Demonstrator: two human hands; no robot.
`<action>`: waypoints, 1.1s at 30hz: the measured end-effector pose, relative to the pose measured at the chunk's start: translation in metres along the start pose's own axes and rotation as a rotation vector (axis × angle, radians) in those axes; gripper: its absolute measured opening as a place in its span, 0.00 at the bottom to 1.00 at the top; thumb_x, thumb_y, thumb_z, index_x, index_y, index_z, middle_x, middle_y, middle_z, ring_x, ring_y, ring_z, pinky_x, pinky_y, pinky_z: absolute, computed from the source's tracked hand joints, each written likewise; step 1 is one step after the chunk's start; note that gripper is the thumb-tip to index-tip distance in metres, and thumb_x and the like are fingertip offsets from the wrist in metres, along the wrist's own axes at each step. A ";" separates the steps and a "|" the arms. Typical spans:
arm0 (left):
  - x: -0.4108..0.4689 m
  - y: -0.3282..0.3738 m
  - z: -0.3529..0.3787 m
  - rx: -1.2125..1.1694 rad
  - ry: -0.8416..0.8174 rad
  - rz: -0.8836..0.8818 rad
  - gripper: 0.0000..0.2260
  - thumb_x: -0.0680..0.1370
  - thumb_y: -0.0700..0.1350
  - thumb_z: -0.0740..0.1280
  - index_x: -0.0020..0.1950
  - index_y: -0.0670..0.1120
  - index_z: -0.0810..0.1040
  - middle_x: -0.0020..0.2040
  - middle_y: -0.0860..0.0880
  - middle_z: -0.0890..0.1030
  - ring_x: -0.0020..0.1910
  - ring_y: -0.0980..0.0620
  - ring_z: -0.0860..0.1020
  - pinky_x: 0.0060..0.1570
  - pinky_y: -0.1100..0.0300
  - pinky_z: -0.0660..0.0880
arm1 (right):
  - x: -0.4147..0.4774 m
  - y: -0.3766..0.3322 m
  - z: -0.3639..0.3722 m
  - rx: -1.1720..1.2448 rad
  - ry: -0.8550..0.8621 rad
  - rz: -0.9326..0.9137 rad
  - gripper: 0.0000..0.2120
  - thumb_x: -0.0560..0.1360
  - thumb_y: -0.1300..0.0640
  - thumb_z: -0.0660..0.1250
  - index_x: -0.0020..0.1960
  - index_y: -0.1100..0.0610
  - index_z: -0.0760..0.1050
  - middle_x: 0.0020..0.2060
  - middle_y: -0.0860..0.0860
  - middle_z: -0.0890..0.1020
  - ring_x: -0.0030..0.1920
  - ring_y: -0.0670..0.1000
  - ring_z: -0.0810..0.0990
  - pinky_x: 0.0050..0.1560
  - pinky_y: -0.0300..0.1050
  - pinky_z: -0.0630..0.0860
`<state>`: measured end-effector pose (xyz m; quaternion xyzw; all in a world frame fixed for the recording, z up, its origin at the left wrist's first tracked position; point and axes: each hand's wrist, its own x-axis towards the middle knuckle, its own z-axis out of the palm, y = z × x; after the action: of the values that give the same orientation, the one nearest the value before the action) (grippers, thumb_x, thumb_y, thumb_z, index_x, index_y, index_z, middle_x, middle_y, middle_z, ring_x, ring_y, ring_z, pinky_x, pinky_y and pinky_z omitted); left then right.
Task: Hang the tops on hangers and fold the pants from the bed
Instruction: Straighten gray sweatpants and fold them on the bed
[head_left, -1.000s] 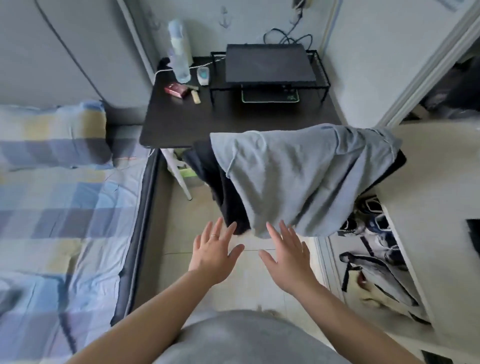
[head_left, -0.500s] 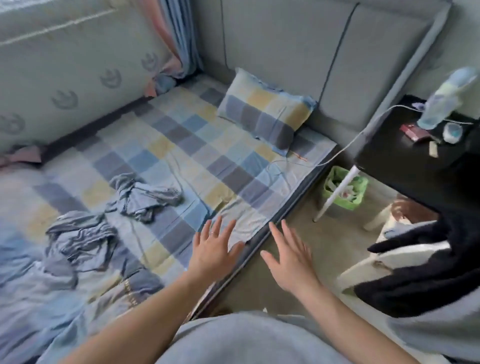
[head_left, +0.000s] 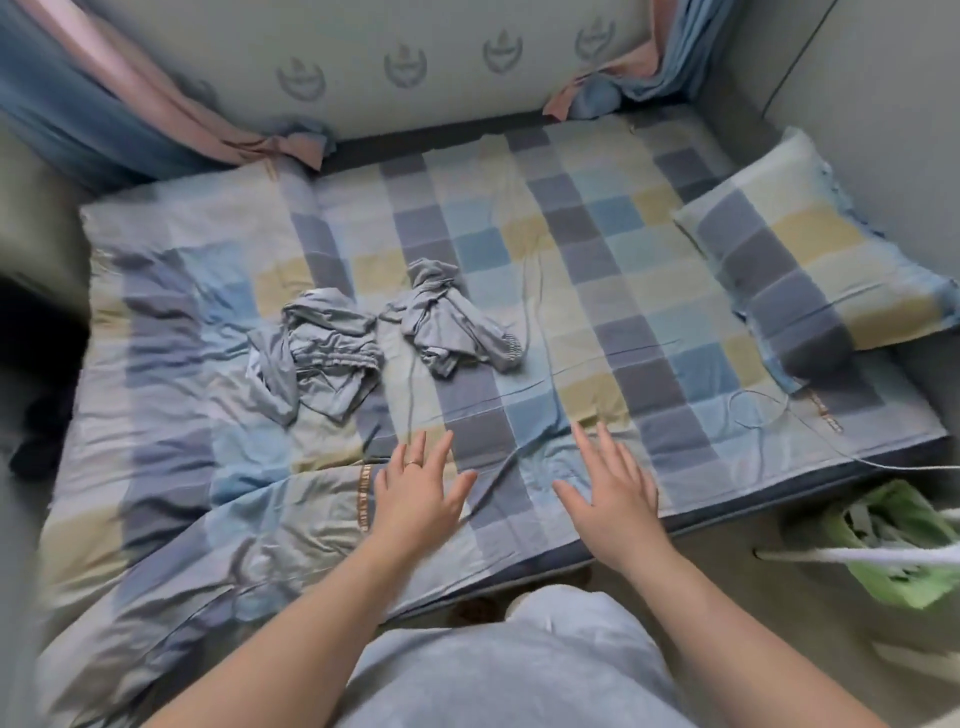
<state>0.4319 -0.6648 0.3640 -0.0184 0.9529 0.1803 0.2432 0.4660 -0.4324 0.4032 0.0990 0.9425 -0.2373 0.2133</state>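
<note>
Facing the checked blue-and-yellow bed (head_left: 571, 249) again, we hold our left hand (head_left: 415, 493) and right hand (head_left: 613, 493) released over its near edge; two crumpled grey fabric garments (head_left: 317, 353) lie mid-bed, next for sorting.

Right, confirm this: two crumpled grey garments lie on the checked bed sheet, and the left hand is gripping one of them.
Wrong on the grip. In the head view the left hand holds nothing: its fingers are straight and spread, apart from both garments. The left garment and the right garment do lie crumpled on the checked bed sheet.
</note>
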 end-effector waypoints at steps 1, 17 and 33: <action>0.007 0.000 -0.002 -0.013 0.002 -0.023 0.29 0.81 0.66 0.53 0.81 0.60 0.53 0.83 0.50 0.51 0.81 0.46 0.48 0.77 0.45 0.51 | 0.013 -0.002 -0.003 -0.011 -0.019 -0.017 0.32 0.82 0.40 0.56 0.80 0.38 0.43 0.81 0.44 0.41 0.80 0.50 0.41 0.78 0.58 0.44; 0.203 0.008 -0.031 -0.096 0.036 -0.137 0.28 0.82 0.63 0.55 0.80 0.59 0.54 0.82 0.49 0.51 0.80 0.45 0.49 0.76 0.44 0.52 | 0.217 -0.047 -0.036 -0.090 -0.037 -0.189 0.33 0.82 0.40 0.56 0.80 0.39 0.43 0.81 0.44 0.42 0.81 0.50 0.42 0.78 0.59 0.44; 0.607 -0.169 0.051 -0.265 -0.045 -0.168 0.38 0.76 0.60 0.69 0.80 0.56 0.54 0.79 0.43 0.56 0.75 0.39 0.63 0.72 0.45 0.65 | 0.603 -0.137 0.136 -0.067 -0.152 -0.210 0.33 0.79 0.47 0.64 0.80 0.41 0.54 0.80 0.47 0.55 0.80 0.49 0.52 0.78 0.57 0.54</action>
<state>-0.0594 -0.7732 -0.0196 -0.1260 0.9101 0.2839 0.2744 -0.0613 -0.5661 0.0796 -0.0254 0.9363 -0.2334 0.2612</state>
